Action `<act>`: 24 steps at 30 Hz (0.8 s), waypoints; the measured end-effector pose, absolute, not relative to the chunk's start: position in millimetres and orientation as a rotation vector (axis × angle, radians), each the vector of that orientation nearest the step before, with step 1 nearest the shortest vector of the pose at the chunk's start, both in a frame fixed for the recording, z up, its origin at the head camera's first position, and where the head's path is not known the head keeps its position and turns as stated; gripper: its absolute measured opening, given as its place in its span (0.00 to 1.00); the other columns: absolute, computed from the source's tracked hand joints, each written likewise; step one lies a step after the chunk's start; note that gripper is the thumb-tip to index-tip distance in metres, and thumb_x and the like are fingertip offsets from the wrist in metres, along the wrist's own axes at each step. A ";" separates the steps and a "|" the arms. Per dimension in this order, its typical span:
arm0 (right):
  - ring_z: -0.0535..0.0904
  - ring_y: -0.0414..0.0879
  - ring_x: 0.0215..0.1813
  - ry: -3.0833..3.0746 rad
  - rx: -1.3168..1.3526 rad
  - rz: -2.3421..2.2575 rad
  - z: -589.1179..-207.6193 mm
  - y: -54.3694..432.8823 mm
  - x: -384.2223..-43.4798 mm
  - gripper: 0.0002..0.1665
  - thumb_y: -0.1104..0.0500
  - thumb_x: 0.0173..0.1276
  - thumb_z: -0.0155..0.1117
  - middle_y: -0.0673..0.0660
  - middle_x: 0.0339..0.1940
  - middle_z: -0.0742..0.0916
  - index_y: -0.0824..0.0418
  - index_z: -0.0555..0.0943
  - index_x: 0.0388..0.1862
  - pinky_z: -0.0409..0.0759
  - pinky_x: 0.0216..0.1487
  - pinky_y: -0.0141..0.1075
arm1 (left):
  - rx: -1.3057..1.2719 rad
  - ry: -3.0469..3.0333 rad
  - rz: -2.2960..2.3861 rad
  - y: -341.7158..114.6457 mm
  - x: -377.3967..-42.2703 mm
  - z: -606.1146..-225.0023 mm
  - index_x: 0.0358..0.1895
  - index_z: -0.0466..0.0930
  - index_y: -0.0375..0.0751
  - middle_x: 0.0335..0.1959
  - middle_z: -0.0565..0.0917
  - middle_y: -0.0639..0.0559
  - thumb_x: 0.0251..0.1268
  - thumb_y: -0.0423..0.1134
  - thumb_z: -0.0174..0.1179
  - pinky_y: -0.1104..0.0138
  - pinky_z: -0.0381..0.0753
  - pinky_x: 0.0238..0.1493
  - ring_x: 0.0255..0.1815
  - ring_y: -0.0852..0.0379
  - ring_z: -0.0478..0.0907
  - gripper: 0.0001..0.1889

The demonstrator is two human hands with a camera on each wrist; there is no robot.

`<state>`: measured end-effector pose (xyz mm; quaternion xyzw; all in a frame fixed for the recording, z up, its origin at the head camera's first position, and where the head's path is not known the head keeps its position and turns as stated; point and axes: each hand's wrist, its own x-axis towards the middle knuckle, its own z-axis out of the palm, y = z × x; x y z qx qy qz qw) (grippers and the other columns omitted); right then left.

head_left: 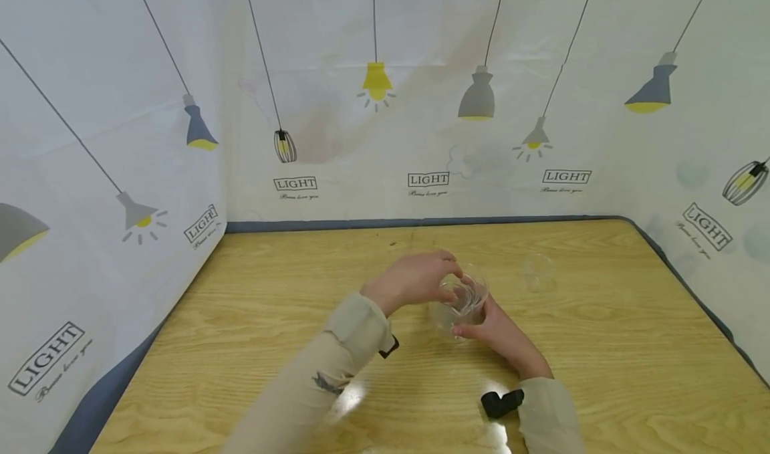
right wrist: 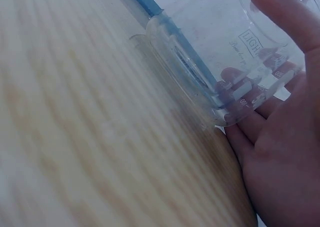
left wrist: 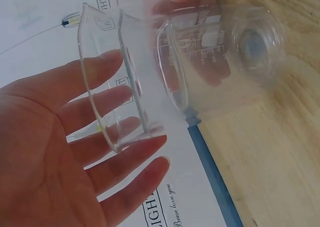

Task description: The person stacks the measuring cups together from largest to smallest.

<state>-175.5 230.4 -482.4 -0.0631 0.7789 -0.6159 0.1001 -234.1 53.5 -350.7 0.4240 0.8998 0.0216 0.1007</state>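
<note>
Two clear beakers are together in front of me, one partly inside the other. My left hand (head_left: 415, 280) reaches over from the left, its thumb and spread fingers around the rim of the upper beaker (left wrist: 102, 122). The base of this upper beaker shows through the wall of the lower beaker (left wrist: 240, 87), which bears white graduation marks. From the right, my right hand (head_left: 499, 333) grips the lower beaker, thumb on the near side and fingers round the far side. In the right wrist view, the base of the lower beaker (right wrist: 175, 62) is close over the wooden table.
Another clear vessel (head_left: 538, 271) stands on the wooden table (head_left: 631, 320) to the right, beyond my right hand. White sheets (head_left: 337, 133) printed with lamps wall the table at the back and both sides, with a blue border (head_left: 337, 224) along the tabletop.
</note>
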 end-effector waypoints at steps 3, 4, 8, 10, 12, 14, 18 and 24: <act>0.55 0.48 0.66 2.301 -0.202 -1.839 -485.9 230.5 -175.6 0.53 0.52 0.50 0.71 0.49 0.68 0.60 0.32 0.48 0.66 0.49 0.62 0.57 | 1.257 2.661 0.109 52.5 -233.0 -354.0 0.54 0.74 0.54 0.60 0.67 0.56 0.58 0.52 0.57 0.65 0.67 0.55 0.58 0.59 0.66 0.20; 0.55 0.48 0.66 2.308 -0.205 -1.837 -486.1 230.4 -175.3 0.53 0.52 0.50 0.71 0.49 0.68 0.60 0.32 0.48 0.66 0.49 0.62 0.57 | 1.256 2.663 0.117 52.4 -232.8 -355.2 0.54 0.74 0.54 0.60 0.67 0.55 0.58 0.52 0.56 0.65 0.67 0.55 0.58 0.59 0.66 0.20; 0.57 0.48 0.66 2.300 -0.212 -1.849 -486.0 229.9 -174.7 0.53 0.53 0.50 0.70 0.49 0.67 0.61 0.33 0.47 0.67 0.51 0.62 0.56 | 1.237 2.672 0.186 52.0 -233.0 -360.9 0.54 0.74 0.55 0.60 0.66 0.55 0.58 0.53 0.56 0.65 0.68 0.54 0.57 0.59 0.66 0.20; 0.57 0.48 0.66 2.284 -0.208 -1.859 -485.8 229.7 -174.9 0.53 0.54 0.51 0.70 0.49 0.67 0.62 0.34 0.47 0.67 0.51 0.62 0.55 | 1.233 2.676 0.227 51.6 -233.8 -364.9 0.54 0.74 0.55 0.60 0.66 0.55 0.58 0.53 0.56 0.65 0.68 0.55 0.58 0.59 0.65 0.20; 0.58 0.48 0.65 2.272 -0.198 -1.865 -485.8 229.5 -175.4 0.53 0.55 0.51 0.70 0.49 0.66 0.62 0.35 0.47 0.67 0.51 0.62 0.55 | 1.233 2.681 0.272 50.9 -234.5 -368.6 0.54 0.74 0.56 0.61 0.65 0.55 0.58 0.54 0.56 0.65 0.67 0.56 0.58 0.59 0.65 0.20; 0.57 0.49 0.66 2.281 -0.195 -1.857 -485.6 229.4 -175.8 0.53 0.55 0.51 0.70 0.49 0.67 0.60 0.35 0.47 0.67 0.51 0.62 0.56 | 1.236 2.684 0.313 49.9 -234.8 -372.1 0.55 0.72 0.55 0.62 0.64 0.54 0.58 0.54 0.55 0.65 0.66 0.57 0.59 0.58 0.65 0.21; 0.54 0.50 0.67 2.319 -0.216 -1.833 -485.4 229.3 -176.6 0.55 0.54 0.51 0.70 0.50 0.69 0.57 0.37 0.46 0.69 0.50 0.61 0.58 | 1.247 2.659 0.447 46.9 -234.2 -377.5 0.61 0.67 0.54 0.63 0.63 0.53 0.59 0.54 0.55 0.65 0.65 0.57 0.60 0.58 0.63 0.26; 0.55 0.50 0.66 2.314 -0.262 -1.861 -485.1 229.0 -176.6 0.53 0.56 0.52 0.70 0.49 0.68 0.58 0.38 0.48 0.69 0.50 0.61 0.58 | 1.244 2.608 0.689 43.6 -233.7 -386.9 0.65 0.60 0.54 0.65 0.59 0.54 0.60 0.54 0.53 0.63 0.62 0.59 0.64 0.59 0.57 0.29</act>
